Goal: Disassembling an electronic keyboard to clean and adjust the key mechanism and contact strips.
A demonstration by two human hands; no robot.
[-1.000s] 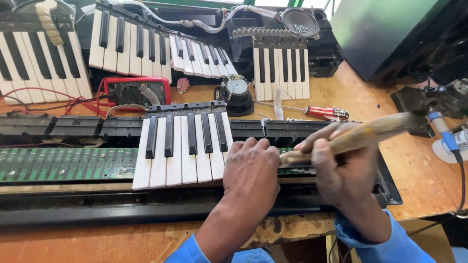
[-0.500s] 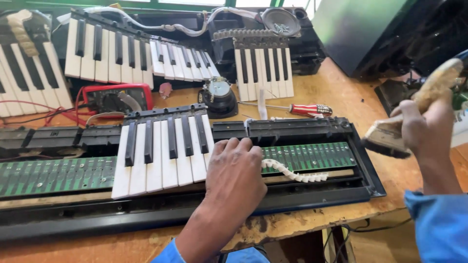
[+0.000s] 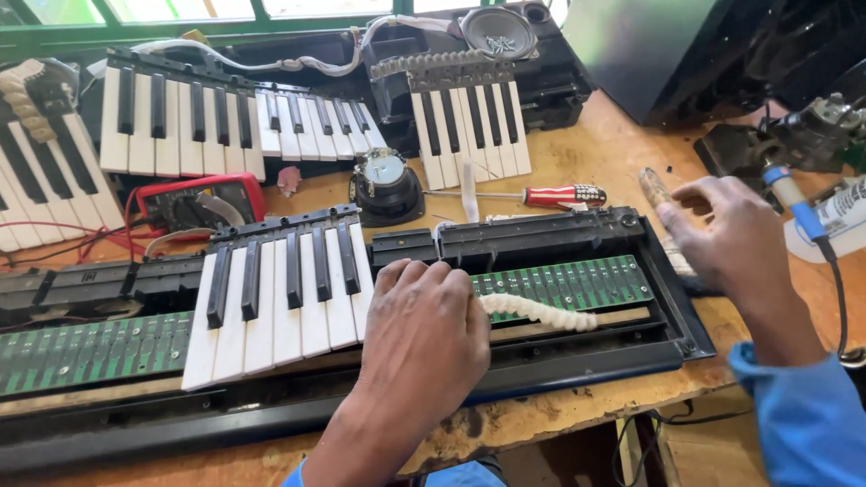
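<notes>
My left hand lies palm down on the opened black keyboard frame, fingers bent, just right of a loose block of white and black keys. A white rubber contact strip runs out from under that hand across the green circuit board; its near end is hidden. My right hand hovers with spread fingers past the frame's right end, over a wooden-handled brush lying on the table.
Other key blocks lie at the back, with a red multimeter, a small round speaker and a red-handled screwdriver. A soldering tool with a blue cable sits far right. The wooden table edge is near me.
My right hand carried the brush from the circuit board out to the right and lowered it to the table, its fingers now spread. My left hand stayed in place.
</notes>
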